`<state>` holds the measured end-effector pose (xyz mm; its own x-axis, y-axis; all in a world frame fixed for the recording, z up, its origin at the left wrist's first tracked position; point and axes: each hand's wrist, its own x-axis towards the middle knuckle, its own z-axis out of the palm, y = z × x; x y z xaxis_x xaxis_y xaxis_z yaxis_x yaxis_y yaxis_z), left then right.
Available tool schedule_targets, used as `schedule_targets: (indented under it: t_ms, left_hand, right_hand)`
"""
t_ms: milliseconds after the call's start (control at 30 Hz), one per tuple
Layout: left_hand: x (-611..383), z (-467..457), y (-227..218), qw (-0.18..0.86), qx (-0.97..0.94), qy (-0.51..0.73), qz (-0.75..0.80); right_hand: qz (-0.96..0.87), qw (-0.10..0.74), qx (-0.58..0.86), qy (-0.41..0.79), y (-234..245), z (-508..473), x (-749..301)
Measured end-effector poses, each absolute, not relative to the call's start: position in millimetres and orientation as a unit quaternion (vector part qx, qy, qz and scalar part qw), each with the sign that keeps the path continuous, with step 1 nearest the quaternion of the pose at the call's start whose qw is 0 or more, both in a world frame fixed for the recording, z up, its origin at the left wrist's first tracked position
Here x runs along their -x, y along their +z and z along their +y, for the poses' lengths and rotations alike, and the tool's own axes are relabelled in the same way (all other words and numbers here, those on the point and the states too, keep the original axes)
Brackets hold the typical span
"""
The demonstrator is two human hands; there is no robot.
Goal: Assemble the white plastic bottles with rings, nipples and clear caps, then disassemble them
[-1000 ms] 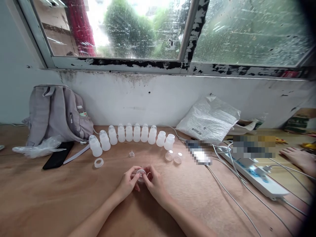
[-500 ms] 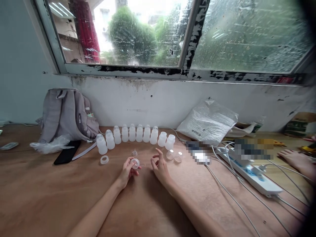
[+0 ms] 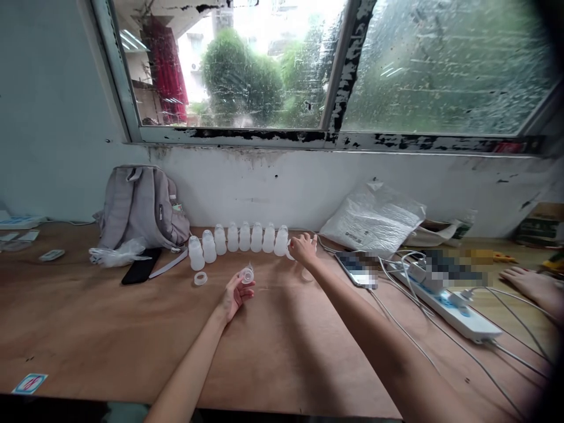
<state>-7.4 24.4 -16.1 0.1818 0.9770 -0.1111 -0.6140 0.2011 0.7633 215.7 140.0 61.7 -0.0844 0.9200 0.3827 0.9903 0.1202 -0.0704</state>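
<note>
My left hand (image 3: 235, 296) pinches a translucent bottle ring (image 3: 247, 275) above the table. A pointed clear nipple tip (image 3: 250, 265) shows at the ring's upper edge; whether it sits in the ring or behind it, I cannot tell. At the right end of a curved row of frosted baby bottles (image 3: 244, 238), the curled fingers of my right hand (image 3: 303, 248) close over a bottle without a top, mostly hidden by the hand. Another white ring (image 3: 200, 278) lies before the row's left end. Partly behind my right forearm is a clear cap (image 3: 307, 274).
A grey backpack (image 3: 136, 205), plastic bag (image 3: 117, 254) and black phone (image 3: 140, 268) are at left. To the right lie a silvery mailer bag (image 3: 374, 217), a lit phone (image 3: 352, 269), and a power strip (image 3: 467, 317) with trailing cables. Another person's hand (image 3: 526, 282) rests at far right.
My right hand has gone from beside the left hand to the bottles at the row's right end. The left hand still holds the ring, now nearer the bottles. The view has turned slightly left.
</note>
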Motion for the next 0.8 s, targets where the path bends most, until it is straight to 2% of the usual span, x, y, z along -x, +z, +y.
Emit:
schedule_targets:
  t_ms: [367,600,800]
  left_hand:
    - [12,29,-19,0.724,-0.247,0.561,0.318]
    - [14,27,-18,0.714,-0.258,0.574,0.307]
    - [12,27,-19,0.691,-0.276,0.595,0.303]
  right_hand:
    - [-0.825,0.252,0.505,0.000,58,75,-202]
    - [-0.773,0.356,0.462,0.250,5,53,-192]
    - [-0.761,0.387,0.450,0.261,-19,30,-181]
